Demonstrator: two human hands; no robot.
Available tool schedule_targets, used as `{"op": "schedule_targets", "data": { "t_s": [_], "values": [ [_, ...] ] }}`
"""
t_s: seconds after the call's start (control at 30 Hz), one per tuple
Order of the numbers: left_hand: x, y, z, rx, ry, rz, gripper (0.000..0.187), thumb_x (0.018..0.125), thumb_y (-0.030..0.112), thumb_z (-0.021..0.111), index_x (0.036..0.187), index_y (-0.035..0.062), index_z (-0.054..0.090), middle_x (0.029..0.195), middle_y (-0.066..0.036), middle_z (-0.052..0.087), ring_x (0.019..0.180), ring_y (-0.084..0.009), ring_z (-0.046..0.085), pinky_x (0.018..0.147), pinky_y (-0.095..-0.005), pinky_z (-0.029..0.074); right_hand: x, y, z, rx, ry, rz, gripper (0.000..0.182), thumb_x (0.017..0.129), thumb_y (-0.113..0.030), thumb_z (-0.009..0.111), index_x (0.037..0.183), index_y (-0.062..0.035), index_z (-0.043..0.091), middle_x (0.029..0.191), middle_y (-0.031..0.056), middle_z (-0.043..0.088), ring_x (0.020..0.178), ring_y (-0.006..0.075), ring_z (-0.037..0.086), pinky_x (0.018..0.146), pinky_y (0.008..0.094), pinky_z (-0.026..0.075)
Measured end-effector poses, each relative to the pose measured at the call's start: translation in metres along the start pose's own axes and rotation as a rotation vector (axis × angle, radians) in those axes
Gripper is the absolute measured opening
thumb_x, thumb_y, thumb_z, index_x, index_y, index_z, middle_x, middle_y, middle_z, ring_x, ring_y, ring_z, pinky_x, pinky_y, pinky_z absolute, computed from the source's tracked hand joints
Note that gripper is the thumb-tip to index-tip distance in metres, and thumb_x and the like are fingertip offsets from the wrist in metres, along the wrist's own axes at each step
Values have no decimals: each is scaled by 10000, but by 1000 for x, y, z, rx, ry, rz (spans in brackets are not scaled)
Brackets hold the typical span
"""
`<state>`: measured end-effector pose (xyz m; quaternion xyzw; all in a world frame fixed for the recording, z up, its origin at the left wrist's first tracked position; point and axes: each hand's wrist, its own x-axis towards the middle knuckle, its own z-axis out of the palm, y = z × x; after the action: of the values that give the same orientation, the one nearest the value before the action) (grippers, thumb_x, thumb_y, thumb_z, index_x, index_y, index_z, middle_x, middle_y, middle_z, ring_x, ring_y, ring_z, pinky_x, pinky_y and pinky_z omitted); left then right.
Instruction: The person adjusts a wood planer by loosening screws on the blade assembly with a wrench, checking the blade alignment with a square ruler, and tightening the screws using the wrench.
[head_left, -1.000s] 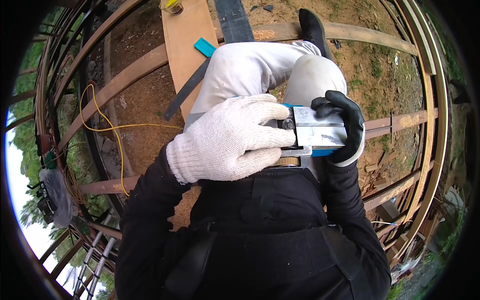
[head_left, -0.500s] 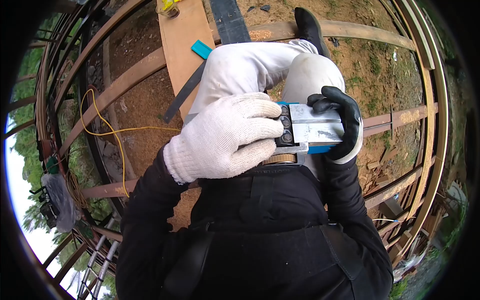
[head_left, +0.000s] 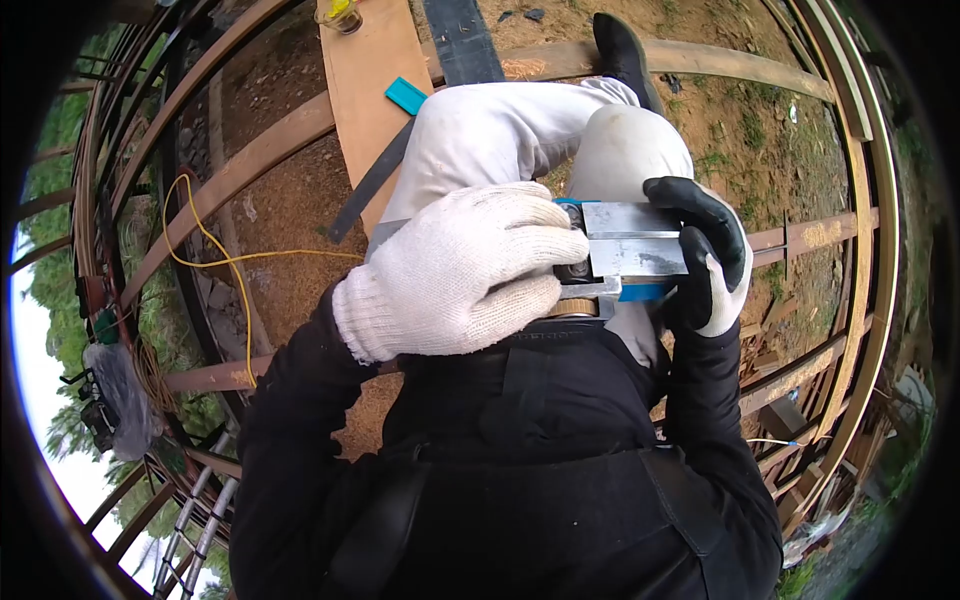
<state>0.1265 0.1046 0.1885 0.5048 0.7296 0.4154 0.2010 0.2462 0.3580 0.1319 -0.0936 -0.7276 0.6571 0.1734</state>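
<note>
An electric planer lies upside down in my lap. Its bare metal sole plate (head_left: 635, 255) faces up, and a strip of blue body (head_left: 645, 291) shows below it. My left hand (head_left: 490, 260), in a white knit glove, lies over the planer's left part with its fingers curled onto the dark bolted section (head_left: 574, 268). Most of that section is hidden under the fingers. My right hand (head_left: 715, 255), in a white glove with a black coated palm, curls around the right end of the planer. Its fingertips are at the plate's edge.
Timber beams (head_left: 230, 195) span the dirt ground around my legs. A board (head_left: 370, 90) ahead bears a handsaw with a teal part (head_left: 405, 96) and a glass jar (head_left: 345, 18). A yellow cord (head_left: 240, 290) trails on the left, near a ladder (head_left: 195, 520).
My left fingers have slid slightly right over the bolted section. The right hand has turned and shifted outward along the planer's end, its fingers bent differently.
</note>
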Motion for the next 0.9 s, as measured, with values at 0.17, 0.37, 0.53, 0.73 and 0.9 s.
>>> {"op": "schedule_targets", "data": {
  "t_s": [0.17, 0.37, 0.53, 0.73, 0.9],
  "values": [
    [4, 0, -3, 12, -37, 39, 348, 858, 132, 744, 1184, 11, 722, 1215, -219, 672, 1163, -403, 637, 1032, -466, 494, -2, 7, -2, 51, -151, 62, 499, 934, -240, 665, 1301, 94, 615, 1269, 187, 689, 1189, 259, 662, 1058, 371, 476],
    [7, 3, 4, 97, -23, 58, 383, 874, 178, 729, 1221, 17, 720, 1208, -208, 671, 1162, -399, 630, 1028, -466, 493, -2, 3, 6, 114, -139, 79, 518, 963, -240, 708, 1338, 97, 589, 1291, 173, 677, 1185, 238, 669, 1032, 344, 503],
    [5, -3, 5, 137, -26, 107, 378, 874, 189, 729, 1210, 17, 725, 1195, -192, 681, 1146, -398, 636, 1017, -462, 498, -4, 8, 1, 106, -157, 64, 491, 950, -188, 695, 1335, 99, 594, 1296, 177, 675, 1185, 245, 669, 1054, 355, 496],
    [-1, -1, 2, 191, 30, 109, 328, 860, 183, 749, 1153, 35, 738, 1156, -172, 706, 1153, -398, 655, 1024, -466, 499, -7, 7, 2, 121, -119, 90, 500, 948, -197, 692, 1325, 116, 593, 1295, 198, 675, 1183, 266, 674, 1075, 377, 489],
    [-1, -1, -2, 98, 25, 57, 324, 841, 137, 765, 1146, 33, 731, 1183, -174, 705, 1179, -391, 655, 1027, -453, 507, -6, 6, 5, 112, -123, 80, 492, 950, -193, 681, 1319, 120, 594, 1293, 205, 674, 1178, 269, 677, 1076, 379, 490]
  ]
}}
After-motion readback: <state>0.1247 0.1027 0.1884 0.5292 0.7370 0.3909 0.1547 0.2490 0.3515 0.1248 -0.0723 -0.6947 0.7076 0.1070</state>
